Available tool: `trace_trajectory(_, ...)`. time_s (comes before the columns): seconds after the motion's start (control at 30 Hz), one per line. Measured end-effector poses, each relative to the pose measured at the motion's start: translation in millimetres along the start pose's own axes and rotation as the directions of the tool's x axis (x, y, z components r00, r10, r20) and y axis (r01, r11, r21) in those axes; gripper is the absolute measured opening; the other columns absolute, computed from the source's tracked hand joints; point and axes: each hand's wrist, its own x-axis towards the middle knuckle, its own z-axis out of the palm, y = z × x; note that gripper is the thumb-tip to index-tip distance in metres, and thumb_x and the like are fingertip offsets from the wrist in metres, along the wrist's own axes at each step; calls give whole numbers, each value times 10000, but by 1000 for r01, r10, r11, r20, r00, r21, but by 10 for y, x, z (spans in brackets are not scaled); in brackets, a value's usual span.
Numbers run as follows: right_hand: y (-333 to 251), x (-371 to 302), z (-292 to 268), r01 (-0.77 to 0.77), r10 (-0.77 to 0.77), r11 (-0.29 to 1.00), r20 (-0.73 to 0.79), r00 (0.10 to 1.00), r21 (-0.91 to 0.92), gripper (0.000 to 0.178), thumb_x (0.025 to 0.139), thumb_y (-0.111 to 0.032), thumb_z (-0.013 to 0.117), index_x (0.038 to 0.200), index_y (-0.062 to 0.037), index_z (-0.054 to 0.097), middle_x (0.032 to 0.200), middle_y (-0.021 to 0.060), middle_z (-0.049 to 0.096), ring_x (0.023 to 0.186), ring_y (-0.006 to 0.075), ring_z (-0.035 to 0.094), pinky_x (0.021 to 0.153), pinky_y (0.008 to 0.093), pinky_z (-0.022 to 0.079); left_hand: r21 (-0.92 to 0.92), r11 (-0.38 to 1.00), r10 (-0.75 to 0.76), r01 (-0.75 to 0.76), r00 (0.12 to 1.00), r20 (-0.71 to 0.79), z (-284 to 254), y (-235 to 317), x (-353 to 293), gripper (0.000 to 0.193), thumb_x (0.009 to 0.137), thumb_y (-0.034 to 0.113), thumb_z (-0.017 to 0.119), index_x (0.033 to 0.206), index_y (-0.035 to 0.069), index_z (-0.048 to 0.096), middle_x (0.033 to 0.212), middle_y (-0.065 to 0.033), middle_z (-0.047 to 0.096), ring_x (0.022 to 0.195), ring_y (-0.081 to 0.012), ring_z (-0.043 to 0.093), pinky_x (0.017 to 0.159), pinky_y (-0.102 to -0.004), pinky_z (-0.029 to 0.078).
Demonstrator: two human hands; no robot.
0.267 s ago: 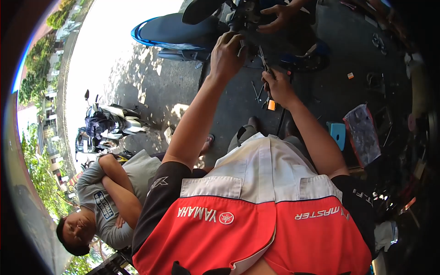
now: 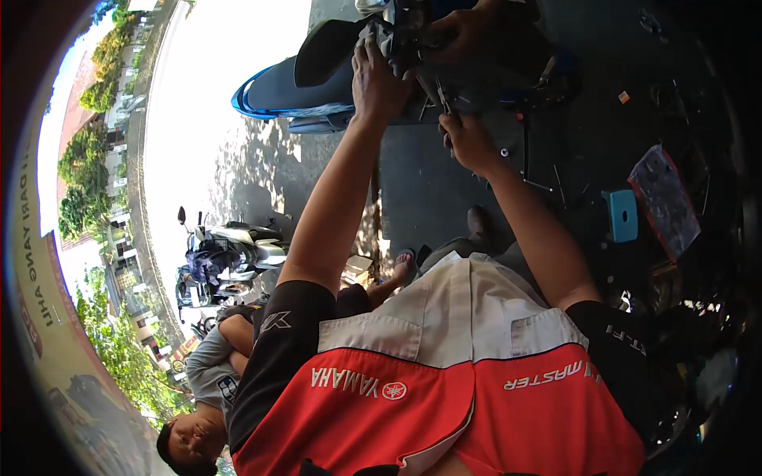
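At the top of the view stands a blue and black motorcycle [image 2: 274, 75], its handlebar area close to both of my hands. My left hand [image 2: 377, 86] is closed over the handlebar [image 2: 382, 38], fingers bent around a part beside a dark mirror-like panel [image 2: 324, 54]. To its right and a little nearer, my right hand [image 2: 470, 144] is closed on a pair of long-nosed pliers [image 2: 444, 97]. Their jaws point up toward the underside of the handlebar area; deep shadow hides what the tips touch. Another person's hand [image 2: 460, 36] reaches in from the top right.
A blue stool [image 2: 622, 216] and a red-edged plastic bag [image 2: 665, 205] stand on the right, with a small orange box [image 2: 623, 97] beyond. Thin tools [image 2: 538, 186] lie on the floor. Left are a parked motorcycle [image 2: 232, 258] and a person in grey [image 2: 208, 369].
My view has shifted. My left hand has slid further up over the handlebar, and my right hand with the pliers has moved slightly left. The other person's hand is now closer to the handlebar.
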Motion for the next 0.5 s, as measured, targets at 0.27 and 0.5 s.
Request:
trace_trajectory(0.27, 242, 558, 144, 90, -86, 993, -54, 995, 74, 332, 1021, -348, 501, 856, -70, 577, 657, 3, 541, 562, 76, 522, 505, 270, 400, -261, 963, -43, 74, 991, 123, 419, -163, 426, 950, 740, 341, 813, 1432, -73, 312, 1395, -305, 440, 1298, -463, 472, 1026, -523, 464)
trace_trajectory(0.5, 141, 590, 283, 112, -110, 993, -50, 993, 46, 312, 1038, -337, 471, 925, -67, 580, 694, 7, 554, 611, 91, 546, 563, 277, 420, -161, 987, 33, -18, 996, 87, 345, -187, 467, 966, 738, 381, 837, 1399, -63, 289, 1298, -309, 517, 1152, -480, 583, 915, -512, 526)
